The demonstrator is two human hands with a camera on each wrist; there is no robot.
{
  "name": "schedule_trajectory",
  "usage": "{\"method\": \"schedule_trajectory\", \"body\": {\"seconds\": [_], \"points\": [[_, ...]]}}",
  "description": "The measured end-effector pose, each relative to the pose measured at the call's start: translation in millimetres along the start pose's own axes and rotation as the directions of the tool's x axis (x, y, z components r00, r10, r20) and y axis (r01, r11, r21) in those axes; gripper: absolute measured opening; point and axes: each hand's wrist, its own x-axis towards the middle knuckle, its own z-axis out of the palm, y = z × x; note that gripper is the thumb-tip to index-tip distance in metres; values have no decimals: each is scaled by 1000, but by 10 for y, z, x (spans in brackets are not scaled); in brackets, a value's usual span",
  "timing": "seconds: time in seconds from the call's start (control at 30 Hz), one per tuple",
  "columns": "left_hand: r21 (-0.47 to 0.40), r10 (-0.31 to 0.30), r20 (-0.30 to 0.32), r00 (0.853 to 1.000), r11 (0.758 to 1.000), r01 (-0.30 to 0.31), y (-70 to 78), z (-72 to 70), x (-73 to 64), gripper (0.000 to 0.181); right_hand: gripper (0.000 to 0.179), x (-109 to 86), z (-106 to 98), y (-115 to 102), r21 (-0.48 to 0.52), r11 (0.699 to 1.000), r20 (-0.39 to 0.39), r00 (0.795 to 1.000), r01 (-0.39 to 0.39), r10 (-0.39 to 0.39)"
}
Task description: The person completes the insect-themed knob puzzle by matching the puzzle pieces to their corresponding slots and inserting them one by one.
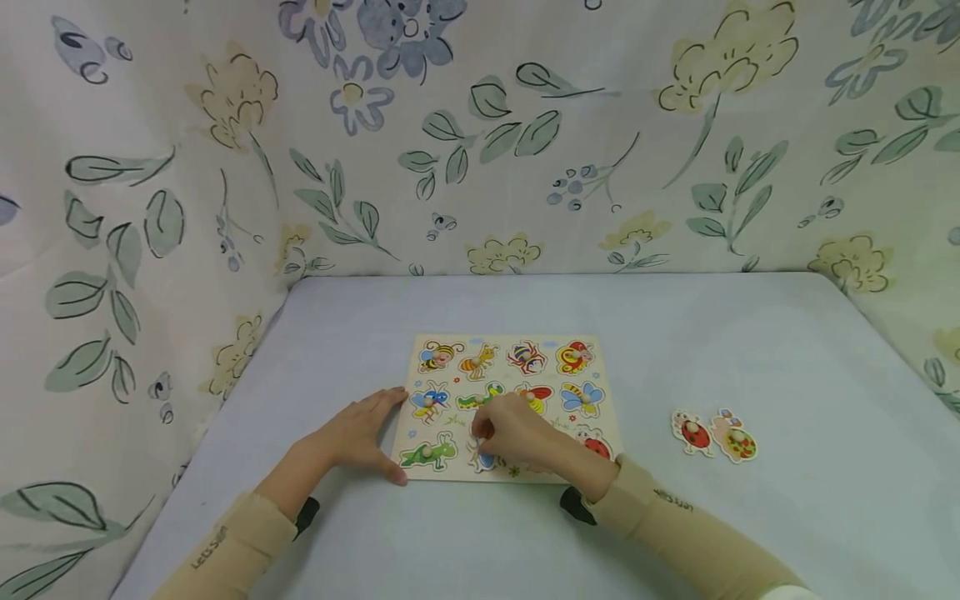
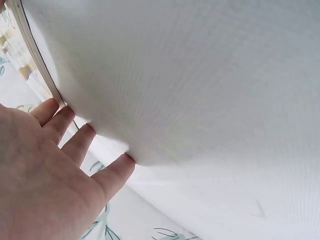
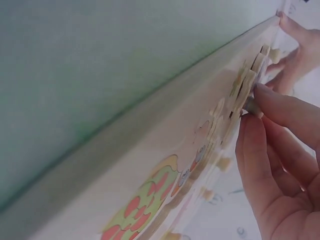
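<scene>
A wooden peg puzzle board [image 1: 465, 478] with colourful insect pieces lies on the table. My left hand [image 1: 363, 433] is at its left side, with fingers spread and fingertips at the board's edge. Over the bottom row, my right hand [image 1: 517, 429] pinches the small knob [image 3: 252, 106] of a puzzle piece [image 1: 486, 461] between thumb and index finger. That piece shows some blue and is partly hidden under the hand. Around it sit a green grasshopper piece [image 1: 429, 453], a green caterpillar piece [image 1: 471, 402] and a ladybug piece [image 1: 597, 446].
Right of the board, two loose knobbed pieces lie side by side on the table: a red ladybug [image 1: 692, 433] and a yellow-green bug with red spots [image 1: 737, 440]. A floral curtain [image 1: 495, 167] hangs behind and beside the white-covered table [image 1: 360, 317].
</scene>
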Motion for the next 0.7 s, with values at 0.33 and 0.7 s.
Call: {"method": "schedule_trajectory", "body": {"seconds": [0.33, 0.7], "points": [[-5, -5, 4, 1000, 1000, 5, 18, -10, -7, 120, 10, 14, 5, 18, -17, 1000, 17, 1000, 10, -10], [-9, -10, 5, 1000, 1000, 10, 45, -25, -25, 119, 12, -39, 0, 32, 41, 999, 57, 998, -26, 23]]}}
